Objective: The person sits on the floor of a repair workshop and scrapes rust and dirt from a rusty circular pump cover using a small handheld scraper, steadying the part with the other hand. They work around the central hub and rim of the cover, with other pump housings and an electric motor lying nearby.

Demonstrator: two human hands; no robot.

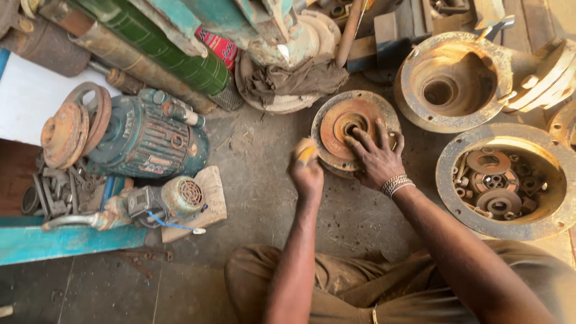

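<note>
On the concrete floor before the seated person, one rusty round flange disc (351,129) is being cleaned: the right hand (377,157) lies spread flat on it, pinning it, while the left hand (307,171) is fisted around one yellow-handled tool (306,155) at its edge. Next probably calls for steady scraping. Two open round housings (456,81) sit at right.

Dusty concrete floor (264,198), warm sunlight.
</note>
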